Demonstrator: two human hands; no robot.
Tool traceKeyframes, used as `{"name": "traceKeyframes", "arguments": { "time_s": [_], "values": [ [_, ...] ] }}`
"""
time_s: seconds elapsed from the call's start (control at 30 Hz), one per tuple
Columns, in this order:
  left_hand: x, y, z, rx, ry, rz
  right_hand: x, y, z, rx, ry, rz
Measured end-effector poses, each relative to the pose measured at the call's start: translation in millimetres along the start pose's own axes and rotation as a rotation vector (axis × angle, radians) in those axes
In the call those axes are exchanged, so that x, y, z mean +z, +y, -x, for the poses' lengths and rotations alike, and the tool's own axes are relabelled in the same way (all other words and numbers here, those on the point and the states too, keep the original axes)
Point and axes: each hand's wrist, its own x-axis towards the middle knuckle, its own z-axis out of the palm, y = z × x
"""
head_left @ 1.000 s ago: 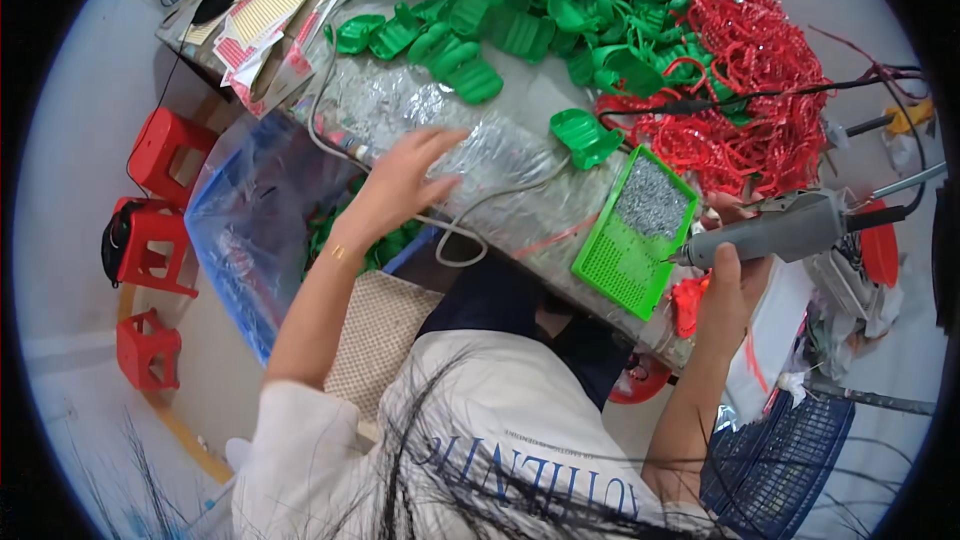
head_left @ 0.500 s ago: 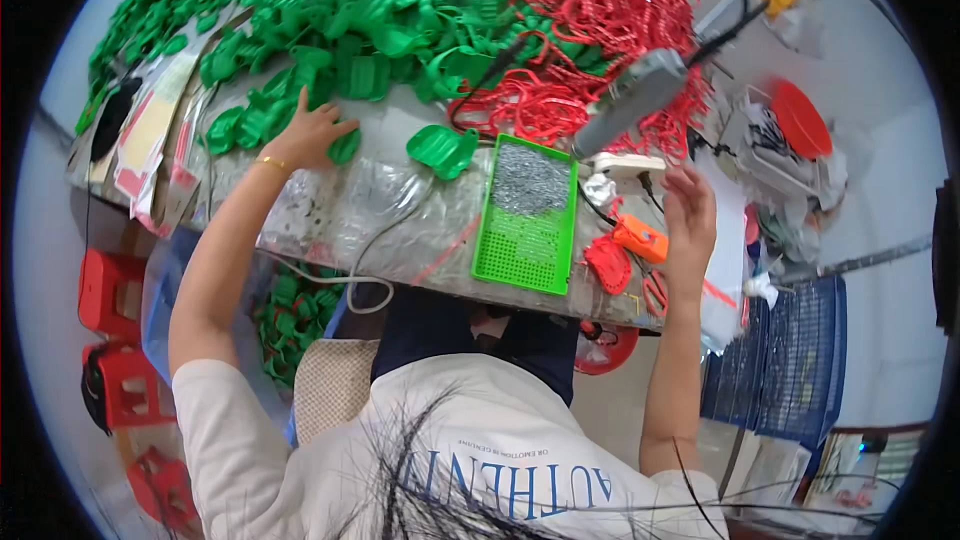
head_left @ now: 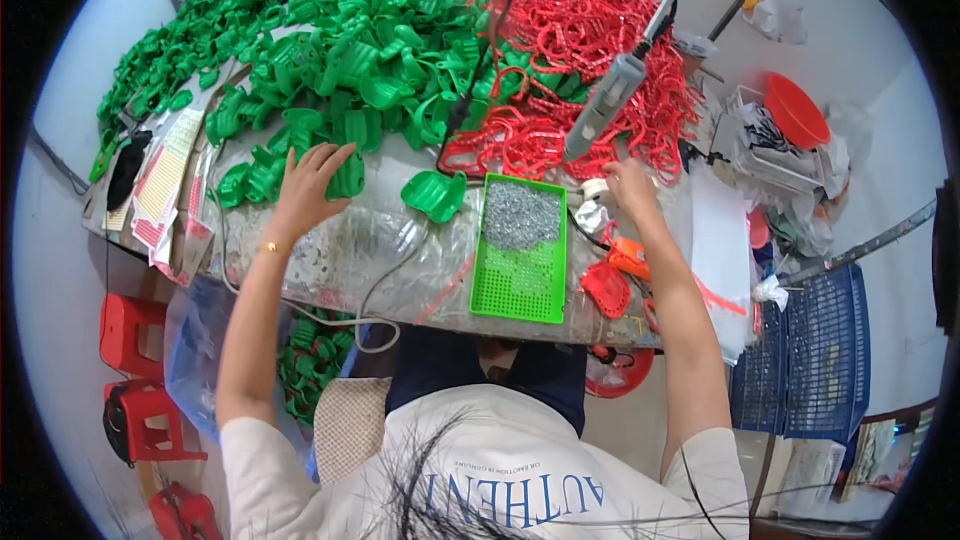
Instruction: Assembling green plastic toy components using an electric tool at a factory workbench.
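My left hand [head_left: 308, 188] is curled around the edge of a curved green plastic piece [head_left: 347, 178], thumb on its near side. Beside it on the table lies another green piece [head_left: 433, 196]. Beyond spreads a large heap of green pieces [head_left: 390, 70]. My right hand [head_left: 632, 186] has its fingers drawn together at the near edge of a pile of red straps [head_left: 640, 90]. Whether a strap is between the fingertips is hidden. Between my hands stands a green perforated tray [head_left: 515, 298] with small silvery metal parts [head_left: 522, 217] in its far half.
A grey handheld tool [head_left: 605, 105] hangs over the red straps. An orange tool [head_left: 629, 257] and a red piece [head_left: 606, 288] lie by my right forearm. A cable [head_left: 372, 290] loops over the table's front edge. Cardboard strips [head_left: 170, 175] lie at far left; red stools [head_left: 135, 330] stand below.
My left hand has closed around the green piece beside it. My right hand has moved inward and away from me, to the edge of the red straps. The view has shifted slightly.
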Motion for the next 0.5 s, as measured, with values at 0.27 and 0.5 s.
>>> {"name": "traceKeyframes", "arguments": {
  "time_s": [0.27, 0.5],
  "values": [
    [0, 123, 73, -0.718, 0.505, 2.305, -18, 16, 2, -0.316, 0.252, -0.191],
    [19, 195, 108, -0.800, 0.204, 2.965, -35, -11, 20, -0.158, 0.384, -0.589]
  ]
}}
